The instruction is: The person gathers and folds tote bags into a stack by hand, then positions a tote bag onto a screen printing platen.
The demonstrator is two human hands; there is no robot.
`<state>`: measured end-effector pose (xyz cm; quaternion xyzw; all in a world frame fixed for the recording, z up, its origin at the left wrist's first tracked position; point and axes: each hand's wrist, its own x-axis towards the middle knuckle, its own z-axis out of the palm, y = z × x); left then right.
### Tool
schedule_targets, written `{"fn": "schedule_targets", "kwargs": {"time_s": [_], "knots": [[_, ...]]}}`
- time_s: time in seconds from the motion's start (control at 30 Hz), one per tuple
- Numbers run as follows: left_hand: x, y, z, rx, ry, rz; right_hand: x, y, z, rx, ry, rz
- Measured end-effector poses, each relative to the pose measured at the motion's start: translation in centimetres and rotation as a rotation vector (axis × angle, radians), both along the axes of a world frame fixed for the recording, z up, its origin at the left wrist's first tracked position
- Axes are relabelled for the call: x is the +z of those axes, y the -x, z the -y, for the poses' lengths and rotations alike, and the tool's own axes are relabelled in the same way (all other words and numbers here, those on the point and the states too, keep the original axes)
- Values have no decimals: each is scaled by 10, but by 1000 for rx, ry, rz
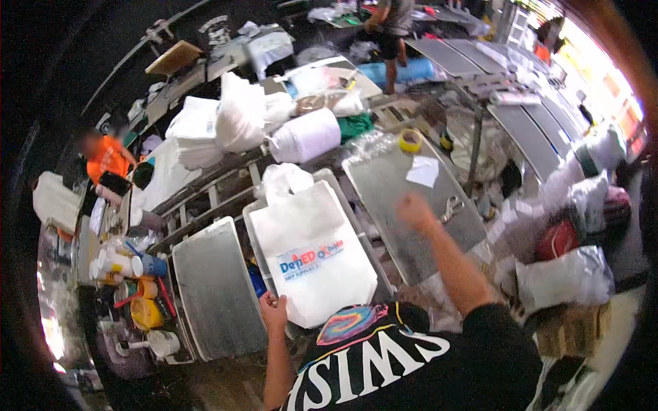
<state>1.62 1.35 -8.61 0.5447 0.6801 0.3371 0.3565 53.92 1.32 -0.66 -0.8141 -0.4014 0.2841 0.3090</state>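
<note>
A white tote bag [308,233] with blue and red print lies flat on a pale-edged board in front of me. At the bag's lower left edge, my left hand [274,312] has its fingers curled in, seemingly pinching that edge. My right hand [415,211] is raised over a grey board [384,205] to the right, its fingers smeared by motion. Close to it are a pair of scissors [450,208] and a white sheet of paper [423,171]. A roll of yellow tape [410,140] sits at that board's far end.
Another grey board [212,288] lies to the left, beside tubs and a yellow container [145,313]. Stacked white bags [195,130] and a white roll [305,135] stand behind. A person in orange [110,161] is at far left; another person [394,34] stands at the back.
</note>
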Motion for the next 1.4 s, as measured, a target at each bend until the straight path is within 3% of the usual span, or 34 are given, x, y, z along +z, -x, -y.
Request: {"fn": "schedule_targets", "kwargs": {"time_s": [0.03, 0.07, 0.13, 0.2, 0.27, 0.33, 0.4, 0.43, 0.53, 0.63, 0.67, 0.7, 0.77, 0.83, 0.9, 1.0, 1.17, 1.27, 1.33, 1.4], "knots": [[-3, 4, 4, -21, 12, -9, 7, -44, -19, -134, -14, 167], [-5, 4, 5, -19, 32, 12, 28, -85, -33, -246, -124, 131], [-2, -6, 3, -21, 34, 51, 100, -149, -55, -390, -637, -274], [10, -16, 11, 39, 37, 15, 182, -177, -64, -328, -1105, -596], [-4, -9, 10, 35, 23, -39, 233, -173, -64, -335, -1173, -628], [-11, -6, 13, 28, 30, -34, 243, -161, -67, -356, -1228, -665], [3, -17, 15, 54, 41, 62, 224, -142, -69, -179, -1030, -486], [-1, -16, 15, 36, 51, 39, 191, -142, -78, -94, -974, -171], [-16, -10, 16, 3, 39, 17, 138, -53, -56, -95, -440, 149], [-15, -15, 8, -33, -7, 3, -50, 3, -38, 137, -636, 586], [6, -21, 10, -79, 69, 4, -38, 37, -20, 277, -48, 111], [18, -22, 13, -127, 149, 3, -23, 76, 4, 276, -97, -112], [-11, -17, 11, -107, 117, -28, -41, 125, 25, 218, 141, -166], [-23, -14, 13, -109, 61, -143, -83, 161, 45, 256, 75, -91], [-18, -19, 18, -106, 115, -95, -100, 177, 57, 287, 5, -13], [-7, -22, 17, -137, 149, -65, -95, 181, 67, 277, -92, -78], [15, -24, 19, -193, 152, 5, -79, 179, 68, 283, 59, -151], [-6, -11, 9, -282, 151, 98, -47, 181, 65, 300, 125, -140], [19, -15, 15, -180, 227, -5, -71, 178, 62, 286, 87, -76], [20, -13, 15, -186, 129, 18, -35, 184, 62, 307, 70, -178]]}}
